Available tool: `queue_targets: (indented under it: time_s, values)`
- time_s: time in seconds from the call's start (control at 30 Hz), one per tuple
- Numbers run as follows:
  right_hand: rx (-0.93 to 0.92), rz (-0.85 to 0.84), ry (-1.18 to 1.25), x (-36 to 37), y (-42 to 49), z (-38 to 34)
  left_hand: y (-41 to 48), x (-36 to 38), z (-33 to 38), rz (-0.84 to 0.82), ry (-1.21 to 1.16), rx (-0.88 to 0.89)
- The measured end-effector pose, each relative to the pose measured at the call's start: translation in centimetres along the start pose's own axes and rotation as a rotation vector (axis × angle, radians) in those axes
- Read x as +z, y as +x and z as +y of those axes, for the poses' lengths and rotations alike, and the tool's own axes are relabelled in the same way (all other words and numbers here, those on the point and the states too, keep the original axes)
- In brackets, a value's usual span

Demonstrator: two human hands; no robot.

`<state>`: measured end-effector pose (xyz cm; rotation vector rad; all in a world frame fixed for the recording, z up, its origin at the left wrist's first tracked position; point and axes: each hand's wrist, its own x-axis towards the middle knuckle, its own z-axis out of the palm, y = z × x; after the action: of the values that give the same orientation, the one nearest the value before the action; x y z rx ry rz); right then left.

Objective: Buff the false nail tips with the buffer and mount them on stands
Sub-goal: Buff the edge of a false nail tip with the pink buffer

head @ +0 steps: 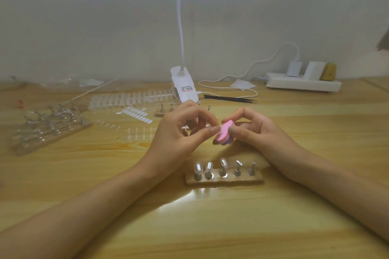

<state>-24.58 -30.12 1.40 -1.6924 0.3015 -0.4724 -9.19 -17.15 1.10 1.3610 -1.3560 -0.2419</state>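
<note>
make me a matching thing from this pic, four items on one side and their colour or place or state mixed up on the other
Things
1. buffer
2. power strip
3. tweezers
4. nearest stand

Descriptions
A. black, lying flat on the table
B. carries three nail tips
C. pink, held in the right hand
D. white, at the back right by the wall

Pairs: 1-C, 2-D, 3-A, 4-B
</note>
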Motion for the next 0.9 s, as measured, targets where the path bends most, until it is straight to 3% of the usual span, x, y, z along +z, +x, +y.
queue_targets:
  time_s: [0.13,0.27,0.37,0.5,0.6,0.7,0.83,0.9]
  values:
    - [0.016,-0.106,0.05,0.06,-0.04,0.0,-0.01,0.01,0.07,-0.009,0.0,0.005]
    - [0.017,0.005,-0.018,-0.13,-0.03,0.05,-0.01,0.04,0.06,-0.007,-0.006,0.004]
    - [0.014,-0.091,0.038,-0.09,-0.09,0.06,0.01,0.03,-0.04,-0.015,0.003,0.01]
    - [0.008,0.001,0.02,-0.12,-0.02,0.07,0.04,0.01,-0.08,0.0,-0.001,-0.003]
    - [0.015,-0.123,0.051,-0.13,-0.14,0.13,0.05,0.04,-0.14,-0.01,0.004,0.003]
    - [-0.001,0.023,0.024,-0.16,-0.08,0.1,0.04,-0.02,-0.08,0.0,-0.011,-0.004]
    - [0.022,-0.136,0.044,0.03,-0.25,0.13,-0.03,0.11,0.02,-0.012,-0.008,0.005]
    - [0.01,-0.054,0.033,-0.02,-0.19,0.11,0.04,0.09,-0.02,-0.002,-0.014,-0.003]
